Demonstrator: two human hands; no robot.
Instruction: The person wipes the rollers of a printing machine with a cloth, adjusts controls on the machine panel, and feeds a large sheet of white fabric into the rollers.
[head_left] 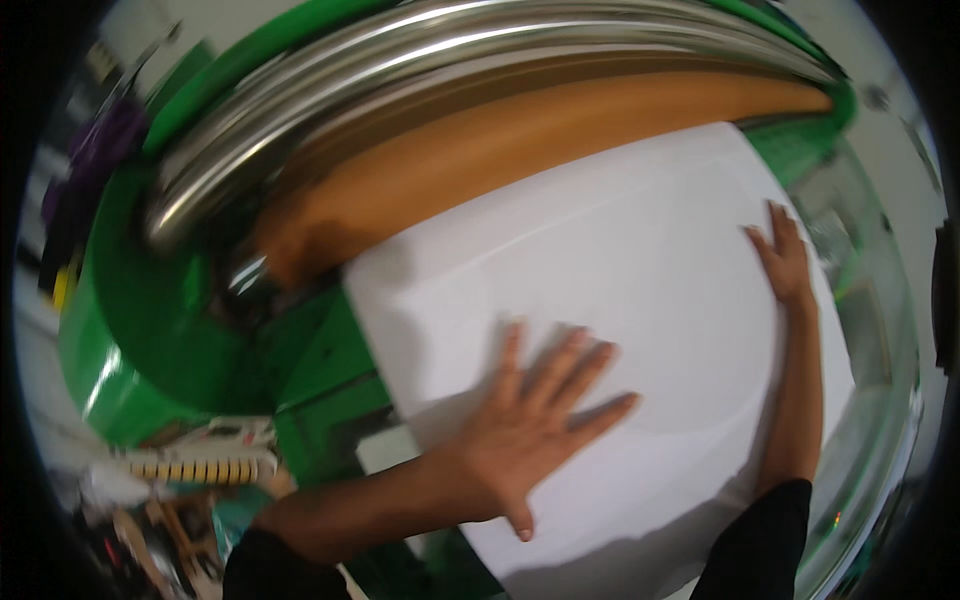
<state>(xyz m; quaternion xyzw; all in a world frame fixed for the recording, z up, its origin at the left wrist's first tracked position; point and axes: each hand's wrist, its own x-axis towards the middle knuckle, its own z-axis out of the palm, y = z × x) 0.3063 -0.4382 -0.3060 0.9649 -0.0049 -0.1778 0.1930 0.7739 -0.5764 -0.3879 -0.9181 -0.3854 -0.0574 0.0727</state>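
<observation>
A large white sheet (640, 260) lies across a green machine, its far edge against an orange-brown roller (520, 145). My left hand (540, 425) rests palm down on the near left part of the sheet, fingers spread wide and nothing held. Farther off, my right hand (783, 260) lies along the sheet's right edge, its fingers stretched out and the thumb apart. A bend or sheen runs across the sheet near the roller. Whether the far edge goes under the roller cannot be made out.
Behind the orange-brown roller run shiny metal rollers (420, 60). A green machine frame (130, 330) curves round their left end. Clear, glass-like panelling (875, 300) borders the sheet on the right. Assorted clutter and a yellow-and-black striped object (195, 470) lie at lower left.
</observation>
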